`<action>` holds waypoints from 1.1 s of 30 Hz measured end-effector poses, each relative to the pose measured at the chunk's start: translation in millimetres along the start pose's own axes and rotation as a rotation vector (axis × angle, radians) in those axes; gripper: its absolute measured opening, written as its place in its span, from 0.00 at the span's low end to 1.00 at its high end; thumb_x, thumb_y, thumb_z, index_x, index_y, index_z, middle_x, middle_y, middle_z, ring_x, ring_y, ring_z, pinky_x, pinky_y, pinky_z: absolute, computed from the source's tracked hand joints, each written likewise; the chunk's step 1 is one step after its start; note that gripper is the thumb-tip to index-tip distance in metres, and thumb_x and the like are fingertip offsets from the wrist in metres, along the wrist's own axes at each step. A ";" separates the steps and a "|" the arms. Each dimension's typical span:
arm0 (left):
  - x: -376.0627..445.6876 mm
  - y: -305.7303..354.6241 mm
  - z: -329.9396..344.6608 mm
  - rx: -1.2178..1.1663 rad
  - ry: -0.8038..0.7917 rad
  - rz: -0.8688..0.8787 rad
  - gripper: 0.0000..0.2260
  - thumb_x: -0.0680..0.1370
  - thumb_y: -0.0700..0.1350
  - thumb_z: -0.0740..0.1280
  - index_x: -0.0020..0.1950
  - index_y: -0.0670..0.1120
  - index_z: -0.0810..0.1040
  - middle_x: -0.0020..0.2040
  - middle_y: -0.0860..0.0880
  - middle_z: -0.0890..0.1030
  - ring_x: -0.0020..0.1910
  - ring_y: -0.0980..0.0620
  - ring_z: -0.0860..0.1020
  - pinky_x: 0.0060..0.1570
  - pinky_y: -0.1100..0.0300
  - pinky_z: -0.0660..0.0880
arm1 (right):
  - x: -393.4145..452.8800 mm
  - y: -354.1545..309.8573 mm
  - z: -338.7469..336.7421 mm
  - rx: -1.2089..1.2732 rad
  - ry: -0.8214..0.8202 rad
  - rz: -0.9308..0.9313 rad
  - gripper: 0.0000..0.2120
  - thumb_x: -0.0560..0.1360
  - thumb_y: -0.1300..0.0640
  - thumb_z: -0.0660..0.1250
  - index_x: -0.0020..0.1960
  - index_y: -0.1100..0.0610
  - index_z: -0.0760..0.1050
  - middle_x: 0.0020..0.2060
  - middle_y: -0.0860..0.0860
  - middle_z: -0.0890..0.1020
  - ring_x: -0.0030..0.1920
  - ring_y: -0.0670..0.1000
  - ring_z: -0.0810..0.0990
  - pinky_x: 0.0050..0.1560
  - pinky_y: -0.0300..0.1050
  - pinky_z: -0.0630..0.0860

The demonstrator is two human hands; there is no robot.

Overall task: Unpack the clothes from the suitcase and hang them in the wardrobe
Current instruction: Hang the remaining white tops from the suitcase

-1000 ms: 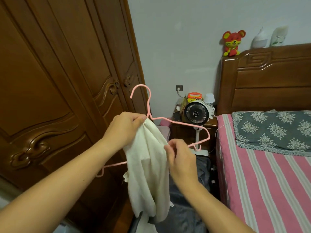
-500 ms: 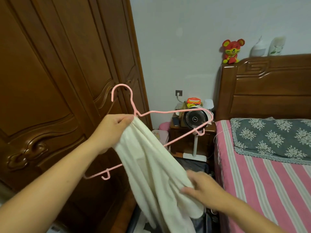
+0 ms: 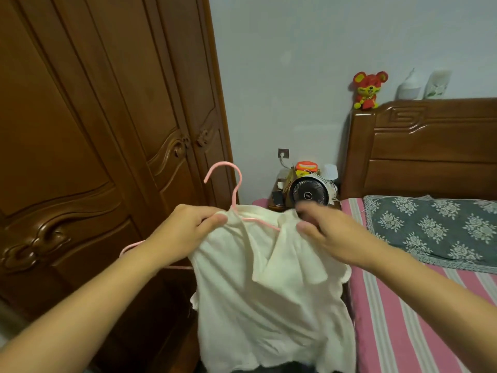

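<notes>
Cream top [image 3: 269, 278] hangs half-dressed on a pink wire hanger [image 3: 236, 189], held up in the middle of the scene, in front of a closed brown wooden wardrobe [image 3: 94, 130] on the left. The left hand [image 3: 185, 232] pinches the top's shoulder together with the hanger's neck, thumb and fingers curled round both. The right hand [image 3: 330, 232], blurred with motion, is at the garment's other shoulder, thumb and fingers closing on the fabric; whether it has a firm hold cannot be told. The hanger's left arm sticks out bare behind the left wrist, while its right arm runs under the cloth. A bed [image 3: 403, 319] with a pink striped sheet lies to the right, and a small black fan [image 3: 309, 193] stands far behind the hands.

Likely risk: the top is seated on one side only, so it may slide off the hanger once the pinch loosens. The wardrobe doors are shut too, and opening one needs a free hand.
</notes>
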State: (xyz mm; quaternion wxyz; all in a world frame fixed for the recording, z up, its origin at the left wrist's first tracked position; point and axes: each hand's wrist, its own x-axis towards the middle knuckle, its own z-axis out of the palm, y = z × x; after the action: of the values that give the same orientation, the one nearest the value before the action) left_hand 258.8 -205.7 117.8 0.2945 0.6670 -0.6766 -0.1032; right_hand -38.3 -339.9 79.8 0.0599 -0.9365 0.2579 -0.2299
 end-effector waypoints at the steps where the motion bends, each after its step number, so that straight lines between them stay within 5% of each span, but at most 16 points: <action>1: 1.5 3.3 -1.9 -0.019 0.022 0.012 0.13 0.82 0.55 0.63 0.54 0.53 0.86 0.43 0.56 0.86 0.43 0.58 0.82 0.45 0.53 0.78 | 5.3 -1.6 0.1 -0.069 -0.073 0.025 0.15 0.81 0.39 0.50 0.49 0.48 0.69 0.41 0.47 0.78 0.45 0.53 0.78 0.44 0.49 0.69; 3: 8.1 10.7 -0.8 -0.020 0.056 0.056 0.13 0.82 0.55 0.63 0.54 0.52 0.86 0.46 0.55 0.86 0.47 0.58 0.83 0.49 0.54 0.78 | 16.3 -6.4 6.0 -0.106 -0.100 0.030 0.17 0.81 0.39 0.46 0.43 0.48 0.63 0.32 0.45 0.70 0.35 0.53 0.70 0.37 0.50 0.62; 6: 16.1 22.5 -0.3 0.007 0.085 0.097 0.13 0.83 0.55 0.62 0.57 0.55 0.85 0.45 0.61 0.85 0.45 0.62 0.81 0.46 0.63 0.76 | 31.7 -16.5 11.2 -0.005 0.036 -0.092 0.12 0.83 0.41 0.50 0.44 0.45 0.60 0.33 0.41 0.69 0.34 0.49 0.69 0.33 0.44 0.62; 8: 12.6 14.7 -12.5 0.184 0.085 0.105 0.18 0.83 0.63 0.56 0.57 0.58 0.83 0.45 0.59 0.84 0.45 0.60 0.81 0.46 0.56 0.77 | 34.1 -5.1 7.6 0.022 0.148 -0.075 0.09 0.83 0.42 0.54 0.46 0.44 0.66 0.35 0.39 0.72 0.35 0.45 0.70 0.33 0.37 0.60; 11: -11.2 -29.6 -48.6 0.520 0.173 0.017 0.26 0.80 0.69 0.47 0.51 0.59 0.80 0.45 0.60 0.82 0.47 0.58 0.80 0.43 0.52 0.77 | 26.8 22.9 -3.4 0.126 0.394 -0.059 0.21 0.81 0.39 0.56 0.47 0.53 0.80 0.37 0.43 0.79 0.39 0.46 0.75 0.37 0.37 0.66; 13: -23.9 -45.2 -59.2 0.524 0.243 -0.022 0.23 0.80 0.68 0.48 0.43 0.56 0.75 0.39 0.58 0.78 0.41 0.58 0.77 0.37 0.54 0.73 | 28.0 29.0 -5.7 0.180 0.457 -0.036 0.21 0.80 0.41 0.60 0.46 0.56 0.83 0.37 0.43 0.80 0.40 0.43 0.75 0.41 0.33 0.68; 15: -21.1 -38.3 -52.6 0.472 0.215 -0.027 0.15 0.82 0.62 0.54 0.46 0.56 0.75 0.39 0.58 0.78 0.41 0.57 0.77 0.38 0.54 0.73 | 37.0 21.0 -0.5 0.162 0.449 -0.052 0.19 0.79 0.45 0.61 0.48 0.57 0.84 0.37 0.43 0.79 0.39 0.42 0.75 0.43 0.29 0.67; 18: -10.6 -25.0 -37.6 0.475 0.133 -0.021 0.12 0.84 0.59 0.54 0.55 0.59 0.75 0.44 0.57 0.80 0.44 0.55 0.79 0.43 0.50 0.77 | 47.8 5.3 6.6 0.144 0.522 -0.080 0.18 0.81 0.47 0.61 0.49 0.58 0.84 0.39 0.50 0.80 0.40 0.49 0.78 0.44 0.34 0.70; 22: -18.6 -44.0 -42.1 0.654 0.291 -0.034 0.13 0.84 0.59 0.51 0.50 0.57 0.73 0.40 0.56 0.75 0.39 0.54 0.78 0.39 0.50 0.78 | 31.4 -14.2 1.0 0.069 0.768 -0.154 0.13 0.80 0.58 0.64 0.48 0.65 0.84 0.49 0.58 0.82 0.50 0.56 0.78 0.55 0.45 0.72; 25: -35.9 -58.3 -47.3 0.708 0.416 0.005 0.15 0.86 0.56 0.52 0.54 0.54 0.76 0.41 0.55 0.75 0.35 0.53 0.78 0.31 0.51 0.78 | 33.4 -26.6 -8.3 -0.011 0.601 -0.174 0.19 0.80 0.50 0.60 0.58 0.62 0.81 0.57 0.58 0.79 0.58 0.58 0.75 0.63 0.48 0.69; 27: -47.2 -66.8 -55.3 0.677 0.468 0.008 0.14 0.86 0.53 0.55 0.56 0.51 0.78 0.43 0.55 0.78 0.37 0.52 0.79 0.32 0.52 0.78 | 56.9 -30.3 -16.8 -0.026 0.222 -0.032 0.28 0.79 0.36 0.55 0.70 0.52 0.72 0.62 0.51 0.78 0.62 0.53 0.75 0.64 0.50 0.71; 29: -58.6 -74.8 -67.0 0.646 0.504 -0.003 0.12 0.85 0.52 0.57 0.56 0.50 0.79 0.45 0.54 0.80 0.40 0.53 0.79 0.36 0.55 0.78 | 83.4 -39.7 -15.3 -0.048 -0.177 -0.025 0.30 0.77 0.28 0.49 0.71 0.43 0.68 0.60 0.44 0.80 0.58 0.48 0.78 0.60 0.49 0.75; 31: -71.3 -87.5 -82.5 0.612 0.524 -0.022 0.12 0.84 0.51 0.59 0.55 0.48 0.80 0.46 0.53 0.80 0.42 0.52 0.79 0.41 0.58 0.74 | 100.9 -55.5 -4.6 0.058 -0.309 -0.102 0.20 0.79 0.33 0.55 0.65 0.38 0.71 0.55 0.38 0.81 0.54 0.42 0.80 0.54 0.44 0.76; 33: -88.0 -101.4 -99.0 0.605 0.517 -0.083 0.13 0.84 0.51 0.57 0.54 0.48 0.80 0.45 0.53 0.80 0.42 0.52 0.78 0.41 0.57 0.74 | 111.3 -75.6 6.4 0.248 -0.267 -0.163 0.09 0.80 0.42 0.62 0.60 0.37 0.74 0.53 0.33 0.81 0.53 0.36 0.79 0.53 0.39 0.76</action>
State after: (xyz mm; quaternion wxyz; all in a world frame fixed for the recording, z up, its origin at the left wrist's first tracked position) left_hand 391.6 -104.9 120.6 0.2412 0.7544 -0.5523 0.2601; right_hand 83.8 -331.8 136.1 0.1896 -0.9619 0.1405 -0.1378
